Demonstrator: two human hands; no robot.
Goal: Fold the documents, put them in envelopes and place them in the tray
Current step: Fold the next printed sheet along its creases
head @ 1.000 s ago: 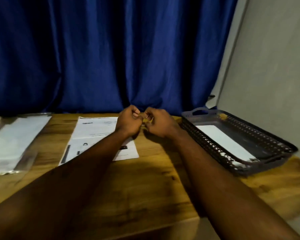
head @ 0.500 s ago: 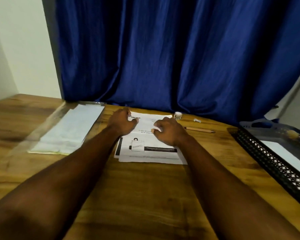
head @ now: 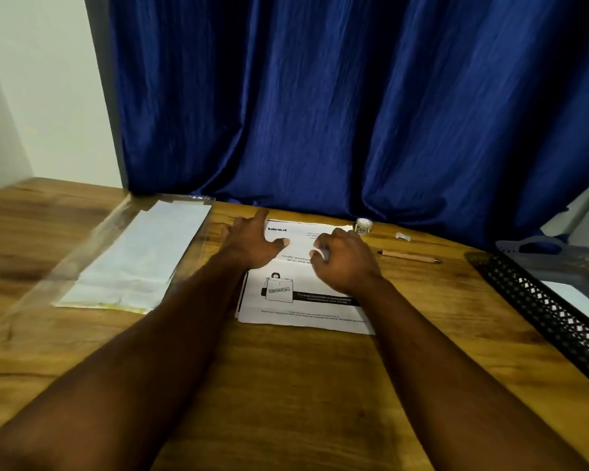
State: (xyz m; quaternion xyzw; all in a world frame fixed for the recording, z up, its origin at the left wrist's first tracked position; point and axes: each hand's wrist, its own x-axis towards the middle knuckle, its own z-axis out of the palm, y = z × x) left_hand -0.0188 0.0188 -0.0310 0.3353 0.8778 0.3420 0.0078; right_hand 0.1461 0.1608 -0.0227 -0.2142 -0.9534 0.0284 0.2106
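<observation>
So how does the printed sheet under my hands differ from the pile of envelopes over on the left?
The printed sheet carries black text and a drawing; the envelopes look blank. The sheet lies bare on the table, while the envelopes sit in a clear plastic sleeve. Both hands, left hand and right hand, rest on the sheet; nothing touches the envelopes. Both are white paper lying flat.
</observation>
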